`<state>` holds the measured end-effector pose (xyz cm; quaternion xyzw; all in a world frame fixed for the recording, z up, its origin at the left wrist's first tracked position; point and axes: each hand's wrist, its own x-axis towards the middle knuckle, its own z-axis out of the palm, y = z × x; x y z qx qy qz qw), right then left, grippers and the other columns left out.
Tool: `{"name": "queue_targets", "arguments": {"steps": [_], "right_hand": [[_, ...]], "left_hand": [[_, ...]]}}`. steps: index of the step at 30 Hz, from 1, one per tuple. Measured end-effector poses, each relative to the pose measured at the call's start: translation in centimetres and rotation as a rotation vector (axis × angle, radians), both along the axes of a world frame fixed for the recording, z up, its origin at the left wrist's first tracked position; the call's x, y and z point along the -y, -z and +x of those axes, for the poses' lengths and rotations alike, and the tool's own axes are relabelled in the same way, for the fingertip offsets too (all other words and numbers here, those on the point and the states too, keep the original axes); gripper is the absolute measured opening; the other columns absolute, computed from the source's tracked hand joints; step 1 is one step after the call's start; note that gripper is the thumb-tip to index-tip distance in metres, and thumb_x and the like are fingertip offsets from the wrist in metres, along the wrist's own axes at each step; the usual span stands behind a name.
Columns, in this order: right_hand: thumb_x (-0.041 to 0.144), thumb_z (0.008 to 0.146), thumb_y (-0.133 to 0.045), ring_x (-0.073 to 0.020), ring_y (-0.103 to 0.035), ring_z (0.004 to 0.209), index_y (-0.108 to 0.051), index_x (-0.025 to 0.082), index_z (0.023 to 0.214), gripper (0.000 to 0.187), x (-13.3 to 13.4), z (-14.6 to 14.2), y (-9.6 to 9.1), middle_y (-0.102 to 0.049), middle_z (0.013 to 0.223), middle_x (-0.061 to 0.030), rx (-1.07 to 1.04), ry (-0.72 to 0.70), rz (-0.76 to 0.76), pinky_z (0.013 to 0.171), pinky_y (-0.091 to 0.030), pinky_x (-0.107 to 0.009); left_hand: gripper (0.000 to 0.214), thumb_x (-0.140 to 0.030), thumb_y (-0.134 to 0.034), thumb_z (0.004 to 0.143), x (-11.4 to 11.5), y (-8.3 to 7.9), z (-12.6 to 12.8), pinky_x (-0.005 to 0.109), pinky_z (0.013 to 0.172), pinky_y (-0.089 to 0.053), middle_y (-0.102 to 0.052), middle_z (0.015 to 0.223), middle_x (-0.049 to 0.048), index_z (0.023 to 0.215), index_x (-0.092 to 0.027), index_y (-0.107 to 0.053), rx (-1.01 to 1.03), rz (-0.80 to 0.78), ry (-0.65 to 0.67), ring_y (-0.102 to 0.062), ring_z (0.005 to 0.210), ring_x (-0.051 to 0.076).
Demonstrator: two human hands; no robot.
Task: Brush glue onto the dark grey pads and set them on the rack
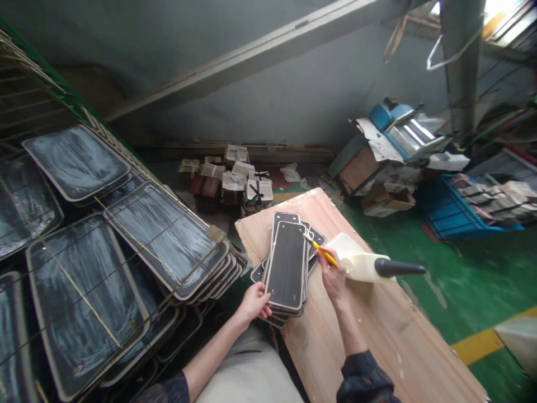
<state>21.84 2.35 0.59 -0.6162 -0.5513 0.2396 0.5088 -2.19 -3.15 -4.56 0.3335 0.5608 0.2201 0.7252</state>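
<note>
My left hand (255, 302) has its fingers closed on the lower left corner of the top black panel (287, 266), which has a pale border and small metal rivets at its corners. That panel lies on a pile of similar ones, some fanned out at other angles. In my right hand (333, 280) is a brush with a yellow handle (326, 256). Its pale tip meets the panel's upper right edge. Just right of this hand is an off-white plastic bottle (364, 267) with a long black nozzle; whether it stands or lies, I cannot tell.
The pile rests on a plywood board (335, 341). On my left, a wire rack (75, 106) holds stacks of larger black panels (163, 235). Bundled pieces (235, 179) sit by the wall. Further right are a blue machine (396, 120), a cardboard box (388, 198) and a blue bin (444, 210).
</note>
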Motion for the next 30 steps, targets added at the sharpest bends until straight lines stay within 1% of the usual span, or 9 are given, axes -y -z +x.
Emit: {"name": "queue_targets", "arguments": {"steps": [5,8,10,13,17,20,23,26,30], "right_hand": [[0.032,0.098,-0.044,-0.023,-0.061,0.093,-0.061,0.021,0.11,0.023,-4.1,-0.1,-0.1,-0.063,0.103,-0.0078,0.418,-0.204,0.039,0.084,-0.05,-0.036],[0.03,0.098,-0.041,-0.0235,-0.061,0.091,-0.06,0.022,0.111,0.024,-5.5,0.0,0.0,-0.062,0.103,-0.0079,0.513,-0.248,0.028,0.079,-0.049,-0.035],[0.03,0.098,-0.042,-0.0239,-0.062,0.088,-0.061,0.022,0.109,0.023,-5.4,-0.1,0.0,-0.062,0.101,-0.0079,0.532,-0.268,0.009,0.076,-0.049,-0.034],[0.03,0.098,-0.041,-0.0232,-0.062,0.082,-0.061,0.022,0.107,0.023,-3.4,-0.5,-0.5,-0.062,0.098,-0.0075,0.568,-0.307,-0.034,0.07,-0.048,-0.032],[0.03,0.1,-0.04,-0.0221,-0.061,0.086,-0.058,0.022,0.109,0.022,2.2,-1.0,-2.0,-0.062,0.101,-0.0066,0.576,-0.407,-0.158,0.071,-0.046,-0.029],[0.03,0.1,-0.04,-0.0208,-0.061,0.082,-0.058,0.023,0.106,0.02,6.7,-1.5,-3.5,-0.062,0.096,-0.0051,0.545,-0.516,-0.293,0.069,-0.045,-0.028],[0.029,0.1,-0.042,-0.0194,-0.061,0.083,-0.058,0.024,0.104,0.018,9.5,-1.9,-5.0,-0.062,0.095,-0.0035,0.437,-0.613,-0.413,0.071,-0.046,-0.026],[0.03,0.099,-0.045,-0.0188,-0.061,0.084,-0.059,0.023,0.104,0.016,9.4,-2.0,-5.7,-0.064,0.095,-0.0027,0.328,-0.672,-0.472,0.073,-0.046,-0.026],[0.035,0.097,-0.049,-0.0185,-0.062,0.076,-0.061,0.022,0.101,0.018,5.2,-1.2,-4.4,-0.065,0.089,-0.0022,0.287,-0.687,-0.445,0.067,-0.048,-0.026]], "left_hand": [[0.032,-0.042,-0.063,0.079,0.0,0.1,0.0,0.016,0.034,-0.042,-0.057,0.05,-0.0035,0.08,-0.018,-0.04,0.003,-0.019,-0.02,-0.061,0.042,0.014],[0.027,-0.036,-0.061,0.082,0.0,-0.2,0.0,0.016,0.035,-0.042,-0.057,0.049,-0.0031,0.08,-0.018,-0.041,-0.002,-0.031,-0.031,-0.059,0.04,0.013],[0.025,-0.034,-0.06,0.083,0.0,-0.4,0.0,0.016,0.035,-0.042,-0.057,0.048,-0.0029,0.08,-0.018,-0.041,-0.003,-0.038,-0.035,-0.058,0.039,0.012],[0.023,-0.032,-0.06,0.083,0.0,-0.5,-0.1,0.016,0.036,-0.042,-0.057,0.047,-0.0026,0.08,-0.017,-0.043,-0.001,-0.046,-0.037,-0.058,0.039,0.012],[0.021,-0.03,-0.06,0.083,0.0,-0.4,-0.3,0.016,0.037,-0.043,-0.059,0.051,-0.0008,0.08,-0.016,-0.044,0.007,-0.052,-0.044,-0.06,0.041,0.012],[0.021,-0.027,-0.06,0.083,0.0,-0.1,-0.2,0.016,0.037,-0.043,-0.059,0.051,-0.0009,0.079,-0.017,-0.043,0.006,-0.059,-0.047,-0.06,0.042,0.013],[0.02,-0.025,-0.06,0.083,-0.1,0.1,-0.1,0.016,0.037,-0.043,-0.057,0.049,-0.0031,0.079,-0.018,-0.041,-0.002,-0.063,-0.051,-0.06,0.041,0.013],[0.019,-0.023,-0.058,0.083,-0.1,0.0,-0.1,0.016,0.037,-0.043,-0.056,0.049,-0.0036,0.078,-0.018,-0.041,-0.007,-0.057,-0.05,-0.06,0.041,0.013],[0.015,-0.02,-0.057,0.084,-0.2,-0.4,-0.2,0.015,0.036,-0.043,-0.056,0.049,-0.0033,0.078,-0.017,-0.043,-0.007,-0.04,-0.038,-0.058,0.039,0.011]]}}
